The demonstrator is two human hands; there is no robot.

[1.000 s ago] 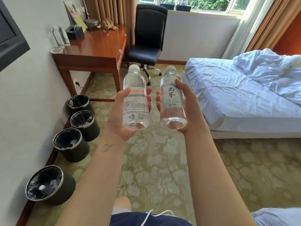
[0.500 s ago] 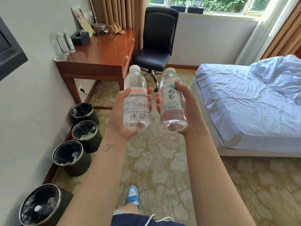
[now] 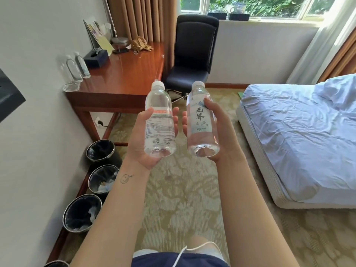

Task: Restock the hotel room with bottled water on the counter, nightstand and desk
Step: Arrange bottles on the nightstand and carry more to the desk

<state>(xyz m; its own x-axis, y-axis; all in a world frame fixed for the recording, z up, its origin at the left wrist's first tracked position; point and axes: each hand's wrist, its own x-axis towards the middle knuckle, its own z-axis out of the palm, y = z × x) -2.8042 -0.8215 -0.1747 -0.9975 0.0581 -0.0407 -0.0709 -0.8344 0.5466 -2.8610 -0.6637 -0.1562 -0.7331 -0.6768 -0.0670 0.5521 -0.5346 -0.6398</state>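
My left hand [image 3: 139,139] grips a clear water bottle with a red-and-white label [image 3: 159,122], held upright in front of me. Beside it, my right hand [image 3: 221,128] grips a second water bottle with a pale blue label [image 3: 201,122]. The two bottles stand close together without touching. Ahead on the left is the wooden desk [image 3: 127,74]. Two more water bottles [image 3: 77,68] stand at its near left corner against the wall, next to a glass dish [image 3: 70,87].
A black office chair [image 3: 192,54] stands at the desk's far end under the window. The bed [image 3: 300,135] with rumpled sheets fills the right side. Several black waste bins [image 3: 102,153] line the left wall. Patterned carpet runs between. A tissue box [image 3: 96,58] sits on the desk.
I have walked forward along the carpet; the desk, chair and bed are nearer and the bins have slid back. Both hands still hold their bottles the same way.
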